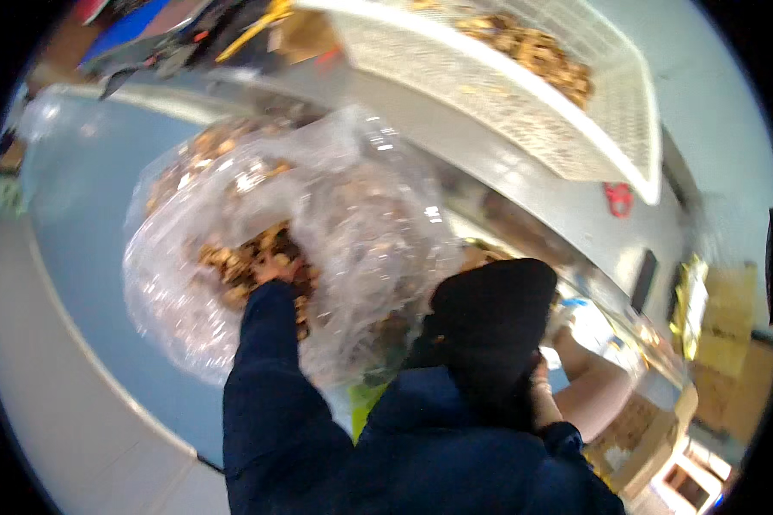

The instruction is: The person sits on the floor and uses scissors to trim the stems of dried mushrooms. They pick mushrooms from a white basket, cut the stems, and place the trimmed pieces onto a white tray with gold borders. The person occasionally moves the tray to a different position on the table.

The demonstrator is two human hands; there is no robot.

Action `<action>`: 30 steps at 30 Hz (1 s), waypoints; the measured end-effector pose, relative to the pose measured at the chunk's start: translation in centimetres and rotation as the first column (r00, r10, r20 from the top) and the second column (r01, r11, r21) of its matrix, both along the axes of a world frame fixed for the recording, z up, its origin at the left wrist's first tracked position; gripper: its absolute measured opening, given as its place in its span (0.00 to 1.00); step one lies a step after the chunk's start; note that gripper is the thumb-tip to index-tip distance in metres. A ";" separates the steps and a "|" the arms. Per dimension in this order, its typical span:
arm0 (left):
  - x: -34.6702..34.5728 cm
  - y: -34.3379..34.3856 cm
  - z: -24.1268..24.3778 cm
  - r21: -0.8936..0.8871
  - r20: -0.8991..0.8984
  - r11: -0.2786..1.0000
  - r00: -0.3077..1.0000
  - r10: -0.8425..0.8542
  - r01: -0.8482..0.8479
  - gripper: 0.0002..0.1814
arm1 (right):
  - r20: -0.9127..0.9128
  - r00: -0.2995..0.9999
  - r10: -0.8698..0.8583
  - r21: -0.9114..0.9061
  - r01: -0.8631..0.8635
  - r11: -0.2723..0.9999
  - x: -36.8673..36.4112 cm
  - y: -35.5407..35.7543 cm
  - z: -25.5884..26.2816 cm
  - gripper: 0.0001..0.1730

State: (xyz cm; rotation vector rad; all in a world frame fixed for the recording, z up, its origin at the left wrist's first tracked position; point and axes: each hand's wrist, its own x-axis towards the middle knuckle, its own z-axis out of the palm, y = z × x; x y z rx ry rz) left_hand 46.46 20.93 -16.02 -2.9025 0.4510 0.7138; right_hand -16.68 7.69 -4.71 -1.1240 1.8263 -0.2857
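My left hand (276, 269) reaches from a navy sleeve into a large clear plastic bag (373, 251), among small brown pieces (232, 267) that look like dried food. Its fingers are blurred and partly buried, so a grip cannot be made out. What looks like my right hand (541, 380) is beside a dark rounded form (496, 309) that hides much of it; whether it holds anything cannot be told. A bare forearm (599, 399) lies close by; whose it is cannot be told. The bag rests on a blue surface (90, 193), its film bunched around the opening.
A white perforated plastic basket (647, 148) with similar brown pieces stands on a metal table (451, 119). Red-handled scissors or a similar red tool (618, 198) and a black bar-shaped object (644, 281) lie near it. Cardboard boxes (734, 380) are at the right.
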 end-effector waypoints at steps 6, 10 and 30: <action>-3.6 0.6 1.6 0.024 -0.219 0.979 0.956 -0.194 0.204 0.52 | 0.056 0.994 -0.099 0.064 0.095 0.993 0.8 0.3 -4.2 0.14; 0.3 1.2 -7.4 0.157 -0.306 0.819 0.816 -0.490 0.551 0.44 | 0.151 0.971 -0.186 0.054 0.180 0.982 3.3 -0.9 1.2 0.18; -18.2 -5.0 4.4 -0.704 -0.392 0.676 0.913 -0.114 -0.218 0.26 | 0.656 0.640 -0.400 -0.407 0.747 0.526 -9.4 -1.8 25.6 0.15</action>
